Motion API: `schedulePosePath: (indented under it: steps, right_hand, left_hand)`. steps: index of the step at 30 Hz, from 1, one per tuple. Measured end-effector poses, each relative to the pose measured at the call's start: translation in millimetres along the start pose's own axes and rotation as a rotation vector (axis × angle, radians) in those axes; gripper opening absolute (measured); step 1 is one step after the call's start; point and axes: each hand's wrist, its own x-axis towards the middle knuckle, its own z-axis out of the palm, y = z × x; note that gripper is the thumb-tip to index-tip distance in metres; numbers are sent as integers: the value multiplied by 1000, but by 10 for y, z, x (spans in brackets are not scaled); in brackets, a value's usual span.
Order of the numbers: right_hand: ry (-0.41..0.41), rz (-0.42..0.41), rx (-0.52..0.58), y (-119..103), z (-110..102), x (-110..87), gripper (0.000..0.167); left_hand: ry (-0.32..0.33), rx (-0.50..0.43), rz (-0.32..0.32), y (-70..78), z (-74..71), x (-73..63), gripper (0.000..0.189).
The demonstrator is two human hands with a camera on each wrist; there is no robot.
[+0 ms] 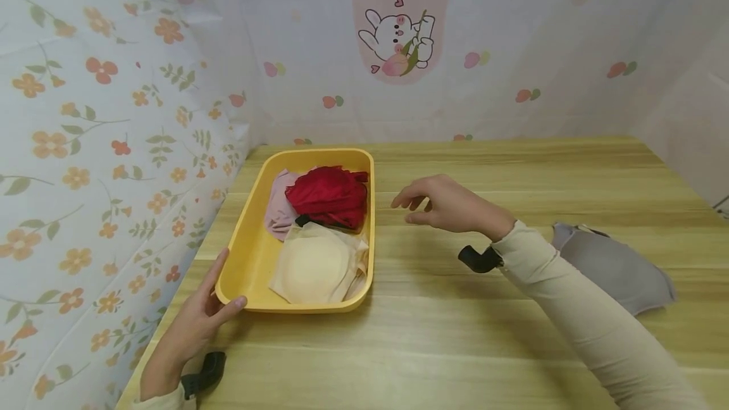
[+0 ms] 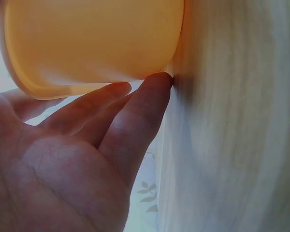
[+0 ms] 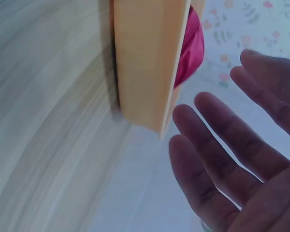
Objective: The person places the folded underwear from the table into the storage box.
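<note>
A yellow plastic bin (image 1: 242, 255) stands left of the middle of the wooden table. My left hand (image 1: 196, 318) holds its near left corner, thumb at the front rim and fingers along the outer left wall; the left wrist view shows fingertips (image 2: 157, 84) against the wall. In the bin lie a crumpled red garment (image 1: 330, 195), a lilac cloth piece (image 1: 279, 207) partly under it, and a beige bra-like garment (image 1: 313, 264) with a rounded cup in front. My right hand (image 1: 444, 204) hovers right of the bin, fingers loosely bent and holding nothing.
A grey garment (image 1: 615, 264) lies on the table (image 1: 433, 347) at the right, partly behind my right forearm. Floral fabric (image 1: 102, 144) hangs along the left side, and a printed curtain (image 1: 512, 30) closes off the back. Black wrist devices (image 1: 478, 259) sit at both cuffs.
</note>
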Motion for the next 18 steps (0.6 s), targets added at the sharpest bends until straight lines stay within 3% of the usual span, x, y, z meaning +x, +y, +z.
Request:
schedulePosePath:
  steps: [6, 18]
  right_hand:
    - [-48, 92, 13, 139, -160, -250, 30]
    - [-16, 236, -24, 527, -419, -958, 33]
  left_hand:
    - [1, 11, -11, -2, 3, 4, 89]
    - [6, 32, -6, 12, -39, -3, 90]
